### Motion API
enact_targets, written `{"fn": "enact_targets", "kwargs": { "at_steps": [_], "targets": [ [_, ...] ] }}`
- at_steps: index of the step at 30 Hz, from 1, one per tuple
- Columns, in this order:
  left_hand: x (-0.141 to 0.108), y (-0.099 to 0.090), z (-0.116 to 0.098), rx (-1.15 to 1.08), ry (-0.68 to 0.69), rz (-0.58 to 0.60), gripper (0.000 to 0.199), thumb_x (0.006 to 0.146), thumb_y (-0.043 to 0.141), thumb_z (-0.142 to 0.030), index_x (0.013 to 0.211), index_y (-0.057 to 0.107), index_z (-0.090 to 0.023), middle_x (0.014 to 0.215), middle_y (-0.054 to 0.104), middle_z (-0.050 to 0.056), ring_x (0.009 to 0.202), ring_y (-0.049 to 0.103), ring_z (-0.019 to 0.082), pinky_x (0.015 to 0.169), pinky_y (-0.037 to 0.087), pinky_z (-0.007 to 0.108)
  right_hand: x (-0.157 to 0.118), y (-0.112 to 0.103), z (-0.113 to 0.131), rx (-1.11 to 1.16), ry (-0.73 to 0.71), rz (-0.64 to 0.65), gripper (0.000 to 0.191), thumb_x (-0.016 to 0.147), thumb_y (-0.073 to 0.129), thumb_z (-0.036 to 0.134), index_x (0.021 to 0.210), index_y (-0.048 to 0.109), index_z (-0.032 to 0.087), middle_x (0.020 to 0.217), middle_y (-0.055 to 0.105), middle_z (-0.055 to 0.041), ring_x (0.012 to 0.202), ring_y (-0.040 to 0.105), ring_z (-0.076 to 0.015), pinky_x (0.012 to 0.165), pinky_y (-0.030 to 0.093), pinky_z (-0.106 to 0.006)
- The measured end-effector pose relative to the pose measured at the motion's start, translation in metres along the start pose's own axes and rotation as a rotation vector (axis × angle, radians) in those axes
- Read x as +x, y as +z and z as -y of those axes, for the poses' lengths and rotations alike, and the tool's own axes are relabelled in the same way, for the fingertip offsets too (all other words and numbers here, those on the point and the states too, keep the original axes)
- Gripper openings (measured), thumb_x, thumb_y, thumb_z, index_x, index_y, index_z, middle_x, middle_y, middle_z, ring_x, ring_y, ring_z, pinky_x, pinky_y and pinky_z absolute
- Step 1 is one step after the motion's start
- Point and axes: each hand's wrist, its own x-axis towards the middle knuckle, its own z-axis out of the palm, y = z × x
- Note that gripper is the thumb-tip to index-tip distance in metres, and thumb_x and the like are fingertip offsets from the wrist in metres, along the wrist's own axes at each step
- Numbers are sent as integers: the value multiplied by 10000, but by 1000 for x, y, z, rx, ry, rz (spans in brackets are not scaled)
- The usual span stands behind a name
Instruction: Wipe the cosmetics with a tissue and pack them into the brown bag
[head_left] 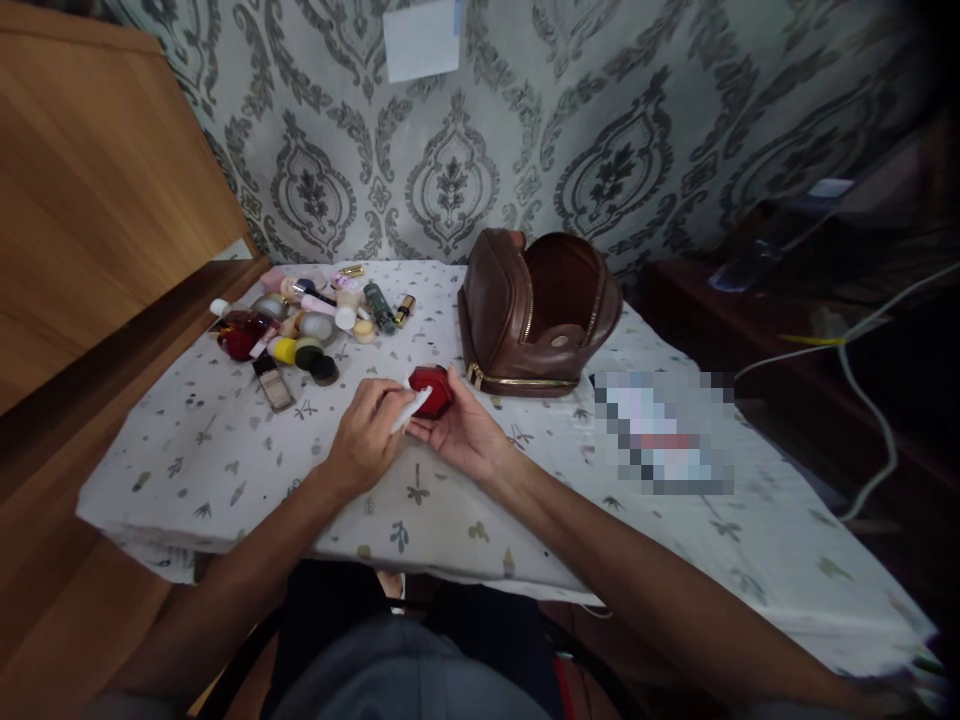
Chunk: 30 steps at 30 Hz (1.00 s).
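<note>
My right hand (472, 435) holds a small dark red, many-sided case (433, 392) above the table, its fingers under and along the edge of it. My left hand (367, 432) pinches a folded white tissue (411, 408) and presses it near the left side of the red case. Whether the case is a compact or a small jar cannot be made out. Just behind my right hand stands a brown leather toiletry bag (491, 320), unzipped, its dark inside showing.
Several cosmetic bottles, jars and tubes (316, 328) lie bunched at the back left of the patterned tablecloth (247, 460). A square glass bottle (274, 385) lies nearest me. A blurred flat item (664, 435) is at the right. A wooden panel (97, 150) borders the left.
</note>
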Motion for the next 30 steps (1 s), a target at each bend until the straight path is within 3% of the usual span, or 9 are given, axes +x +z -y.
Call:
{"fn": "enact_targets", "kwargs": {
  "at_steps": [5, 9, 12, 15, 17, 19, 23, 27, 30],
  "targets": [
    [3, 5, 0, -2, -81, -24, 272, 916, 417, -88, 1139, 563, -148, 1043, 541, 112, 985, 526, 237, 889, 485, 395, -1, -2, -4, -39, 42, 41, 238, 873, 691, 417, 987, 665, 210, 845, 717, 2, 732, 663, -134, 728, 587, -279],
    [1, 1, -5, -50, 2, 50, 226, 933, 424, -110, 1097, 571, -158, 1013, 568, 105, 966, 535, 231, 870, 487, 385, -3, 2, -4, -101, -73, 90, 258, 777, 786, 338, 955, 651, 207, 870, 701, 21, 768, 641, -111, 707, 560, -227],
    [-3, -12, -7, -109, -22, 80, 217, 938, 447, -123, 1118, 557, -174, 1023, 588, 89, 974, 559, 211, 865, 496, 354, -2, 3, -4, -230, -235, 50, 460, 658, 860, 306, 1042, 622, 216, 929, 681, 20, 825, 640, -119, 751, 545, -240],
    [-4, -30, -3, -110, -178, -17, 163, 937, 507, -164, 1090, 557, -189, 988, 605, 59, 937, 584, 190, 832, 500, 324, 1, 0, -6, -452, -371, -57, 807, 517, 909, 243, 1235, 540, 245, 1024, 655, 8, 926, 641, -153, 866, 524, -301],
    [-3, -39, -2, -109, -242, -68, 121, 938, 525, -194, 1050, 570, -193, 973, 611, 49, 924, 591, 188, 822, 497, 323, 3, -3, -9, -643, -439, -67, 936, 450, 916, 206, 1293, 510, 246, 1047, 641, -1, 983, 627, -180, 938, 493, -336],
    [-1, -43, -2, -135, -234, -32, 111, 942, 527, -209, 1034, 586, -190, 993, 619, 54, 944, 593, 193, 837, 490, 331, 3, -6, -12, -822, -469, -36, 867, 457, 898, 211, 1250, 548, 232, 1020, 640, -7, 984, 616, -203, 956, 478, -366],
    [4, -34, -3, -167, -148, 184, 155, 970, 485, -232, 1029, 621, -186, 1010, 637, 71, 979, 572, 209, 876, 463, 347, -2, -5, -15, -1098, -536, 33, 510, 532, 839, 235, 1007, 654, 210, 908, 628, 0, 855, 590, -202, 869, 484, -373],
    [8, -22, 9, -91, -338, 184, 199, 970, 447, -272, 923, 617, -181, 893, 606, 56, 876, 561, 212, 801, 448, 341, -7, -1, -13, -1207, -646, 13, 429, 525, 843, 258, 909, 656, 220, 857, 601, 11, 825, 554, -203, 839, 469, -368],
    [8, -19, 22, -136, -471, 180, 191, 941, 447, -286, 876, 590, -176, 835, 597, 34, 799, 553, 194, 737, 433, 316, -7, 0, -10, -1160, -642, 20, 476, 550, 848, 282, 976, 645, 224, 934, 622, -4, 887, 572, -212, 883, 466, -375]
  ]
}}
